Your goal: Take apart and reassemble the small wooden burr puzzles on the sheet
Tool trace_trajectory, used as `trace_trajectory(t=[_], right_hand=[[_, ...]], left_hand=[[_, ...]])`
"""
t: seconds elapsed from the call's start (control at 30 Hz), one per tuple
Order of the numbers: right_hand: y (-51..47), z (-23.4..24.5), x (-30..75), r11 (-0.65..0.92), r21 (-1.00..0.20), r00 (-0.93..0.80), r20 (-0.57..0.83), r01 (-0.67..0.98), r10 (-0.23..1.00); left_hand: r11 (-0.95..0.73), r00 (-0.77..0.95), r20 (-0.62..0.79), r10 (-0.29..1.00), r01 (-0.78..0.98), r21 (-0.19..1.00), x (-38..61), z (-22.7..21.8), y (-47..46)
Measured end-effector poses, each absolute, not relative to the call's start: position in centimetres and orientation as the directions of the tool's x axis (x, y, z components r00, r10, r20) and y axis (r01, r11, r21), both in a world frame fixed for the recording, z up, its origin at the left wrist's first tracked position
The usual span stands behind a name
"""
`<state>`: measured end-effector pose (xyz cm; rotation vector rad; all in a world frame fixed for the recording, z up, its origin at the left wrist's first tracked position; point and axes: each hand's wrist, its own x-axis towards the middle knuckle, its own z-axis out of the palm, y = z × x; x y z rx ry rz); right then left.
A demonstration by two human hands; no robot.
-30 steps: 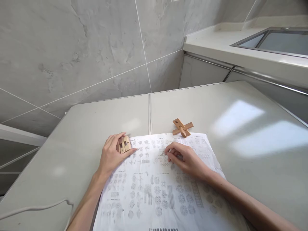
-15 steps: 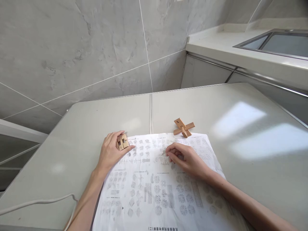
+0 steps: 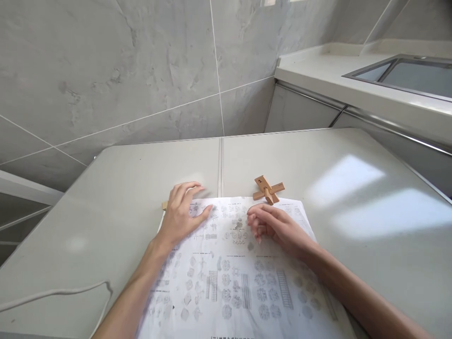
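My left hand (image 3: pixel 183 209) hovers over the upper left of a printed paper sheet (image 3: pixel 240 256), fingers and thumb apart with nothing between them. Just behind its knuckles a corner of a small light wooden puzzle block (image 3: pixel 164 205) shows; most of the block is hidden. My right hand (image 3: pixel 273 226) rests over the sheet's upper right part, its fingers curled in loosely and nothing visible in them. Beyond it, at the paper's far edge, lies a cross-shaped wooden puzzle (image 3: pixel 268 189) of interlocked pieces, with a number 2 on one piece.
The sheet lies on a glossy pale table (image 3: pixel 169 165) with a seam down its middle. A white cable (image 3: pixel 63 293) runs along the left. Past the table stand a grey tiled wall (image 3: pixel 141 70) and, at right, a white counter (image 3: pixel 314 70) with a framed inset.
My left hand has let go of the small wooden block and moved right, its fingers opening. My right hand has shifted slightly, its fingers curling. The view has tilted a little.
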<state>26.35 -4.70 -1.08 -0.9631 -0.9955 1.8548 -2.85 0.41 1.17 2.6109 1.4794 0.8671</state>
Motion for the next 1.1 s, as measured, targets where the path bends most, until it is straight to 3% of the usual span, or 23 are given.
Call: trace_trajectory(t=[0.17,0.4,0.57,0.7,0.87,1.1], right_hand=[[-3.7,-1.7,27.0,-0.561,-0.623,-0.435,-0.362,-0.545,0.825],[-3.3,-2.0,27.4,-0.538,-0.519,-0.392,-0.371,-0.664,0.842],[-3.6,-1.8,27.1,-0.559,-0.597,-0.459,-0.33,-0.575,0.825],[-4.5,-1.6,26.6,-0.554,-0.701,-0.561,-0.262,-0.449,0.786],[-5.5,-1.7,26.7,-0.57,-0.723,-0.667,-0.205,-0.39,0.717],[-6.0,-2.1,27.0,-0.617,-0.723,-0.797,-0.155,-0.311,0.584]], left_hand=[[-0.594,0.467,0.371,0.803,0.682,0.427,1.2,1.1,0.5],[-0.496,0.478,0.236,0.846,0.542,0.679,3.9,0.3,-0.7],[-0.352,0.391,0.154,0.908,0.509,0.785,3.8,0.1,-1.2],[-0.21,0.353,0.078,0.932,0.353,0.912,3.5,0.4,-1.4],[-0.053,0.577,0.015,0.816,0.049,0.997,2.9,0.6,-1.3],[0.079,0.761,-0.013,0.648,-0.05,0.996,3.0,0.6,-1.7]])
